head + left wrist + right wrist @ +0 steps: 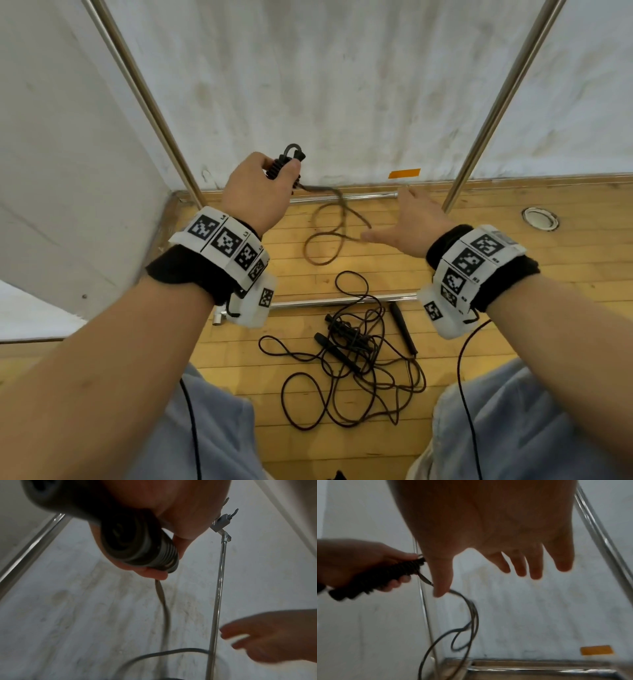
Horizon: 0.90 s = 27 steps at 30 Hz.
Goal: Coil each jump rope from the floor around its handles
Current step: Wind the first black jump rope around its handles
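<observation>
Jump ropes (356,359) lie tangled on wooden floor (513,274) nearest the knees, black handles among the cords. Further out, left hand (255,192) grips a handle bundle (282,164) already wound with cord, fingers curled round it; its loose cord (329,233) hangs in blurred loops. Right hand (411,222) spread wide, fingers straight, holding nothing, thumb near the cord. Beyond: metal poles (496,106), white wall, orange tape (404,173).
</observation>
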Tool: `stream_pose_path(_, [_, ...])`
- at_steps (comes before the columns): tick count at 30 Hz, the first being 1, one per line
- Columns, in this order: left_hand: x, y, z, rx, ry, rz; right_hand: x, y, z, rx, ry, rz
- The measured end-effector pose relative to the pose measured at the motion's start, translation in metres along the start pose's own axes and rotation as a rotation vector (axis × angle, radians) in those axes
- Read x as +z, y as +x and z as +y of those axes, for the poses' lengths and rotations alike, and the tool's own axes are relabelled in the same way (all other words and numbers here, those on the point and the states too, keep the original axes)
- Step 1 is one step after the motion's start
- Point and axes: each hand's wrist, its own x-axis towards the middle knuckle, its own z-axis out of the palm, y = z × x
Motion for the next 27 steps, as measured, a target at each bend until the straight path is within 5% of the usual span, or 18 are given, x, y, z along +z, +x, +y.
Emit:
stream_pose_path(3, [0.010, -0.009, 0.006, 0.004, -0.060, -0.088, 0.007, -0.012, -0.018, -0.197, 0.264, 0.126])
stream_pose_path(6, [0.019, -0.018, 0.014, -0.007, -0.221, -0.187, 0.014, -0.020, -0.035, -0.300, 0.428, 0.059])
stream_pose_path(12, [0.020, -0.026, 0.021, 0.008, -0.439, -0.394, 0.020, -0.018, -0.042, -0.310, 0.725, 0.086])
stream_pose_path(16, [0.017, -0.025, 0.021, 0.101, -0.355, -0.310, 0.012, -0.016, -0.045, -0.294, 0.947, -0.018])
stream_pose_path(27, [0.012, -0.017, 0.004, 0.348, 0.111, -0.135, 0.001, -0.021, -0.051, -0.315, 0.669, 0.018])
